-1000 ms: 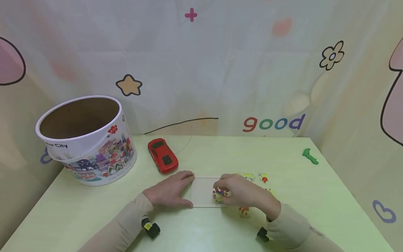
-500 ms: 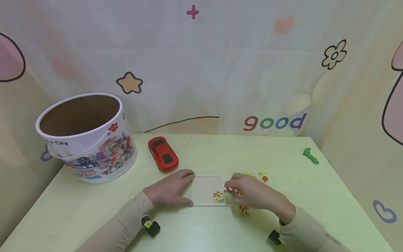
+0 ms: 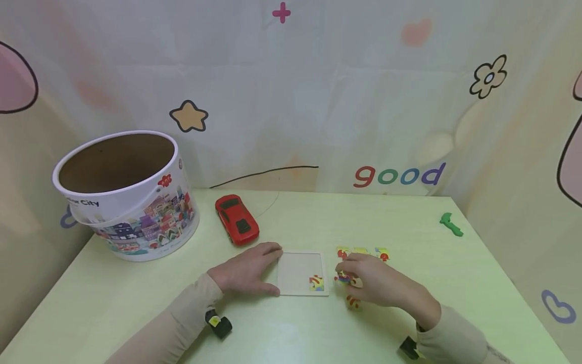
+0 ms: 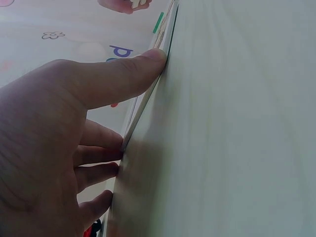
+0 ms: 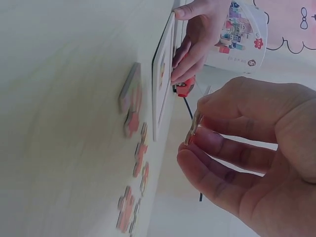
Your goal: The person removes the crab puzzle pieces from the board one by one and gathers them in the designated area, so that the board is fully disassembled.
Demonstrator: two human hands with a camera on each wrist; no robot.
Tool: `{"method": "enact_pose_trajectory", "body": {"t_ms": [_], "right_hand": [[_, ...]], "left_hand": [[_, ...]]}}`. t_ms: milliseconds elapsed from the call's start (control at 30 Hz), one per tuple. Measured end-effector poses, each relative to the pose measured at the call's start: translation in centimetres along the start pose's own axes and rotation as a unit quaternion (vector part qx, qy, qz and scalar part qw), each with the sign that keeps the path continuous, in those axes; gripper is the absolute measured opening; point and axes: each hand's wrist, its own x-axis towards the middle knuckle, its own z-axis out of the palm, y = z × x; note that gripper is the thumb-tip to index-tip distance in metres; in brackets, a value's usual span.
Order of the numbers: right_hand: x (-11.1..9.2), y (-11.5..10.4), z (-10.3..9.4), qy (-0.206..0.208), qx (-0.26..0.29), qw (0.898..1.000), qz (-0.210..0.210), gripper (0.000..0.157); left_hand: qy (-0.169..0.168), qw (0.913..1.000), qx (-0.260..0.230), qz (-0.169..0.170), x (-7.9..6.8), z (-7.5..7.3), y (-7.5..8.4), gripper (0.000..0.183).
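Note:
A square, shallow puzzle tray [image 3: 295, 273] lies on the table, with one yellow, red and blue jigsaw piece [image 3: 316, 283] in its near right corner. My left hand [image 3: 247, 270] rests at the tray's left side, thumb at the near corner and fingers spread along the edge toward the far one. To the right of the tray, my right hand [image 3: 382, 281] pinches another colourful jigsaw piece [image 5: 194, 127] between thumb and fingertips, raised above the table in the right wrist view. Several loose pieces [image 3: 353, 302] lie around and partly beneath that hand.
Behind the left hand is a red toy car [image 3: 237, 220]. A large white printed bucket [image 3: 150, 217] stands at the back left. Toward the far right lies a small green toy [image 3: 451, 225]. A patterned curtain [image 3: 254, 101] hangs behind the table.
The right hand has moved right from over the tray to the loose pieces, holding a piece and uncovering the one in the tray's corner. The left hand has stayed at the tray's edge.

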Motion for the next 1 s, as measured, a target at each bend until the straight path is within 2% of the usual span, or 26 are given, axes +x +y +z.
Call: {"method": "enact_pose_trajectory", "body": {"t_ms": [600, 800, 1000], "right_hand": [[-2.4, 1.5, -0.1, 0.009, -0.003, 1.0, -0.001, 0.03], [-2.7, 1.6, -0.3, -0.001, -0.013, 1.0, 0.023, 0.029], [-3.3, 1.9, 0.0, 0.001, -0.012, 0.999, 0.039, 0.02]], "left_hand": [[0.001, 1.0, -0.001, 0.005, 0.0, -0.1, 0.1, 0.089], [0.005, 0.9999, 0.0, 0.01, -0.1, -0.2, 0.1, 0.089], [0.002, 1.0, 0.0, 0.008, 0.0, 0.0, 0.0, 0.089]]}}
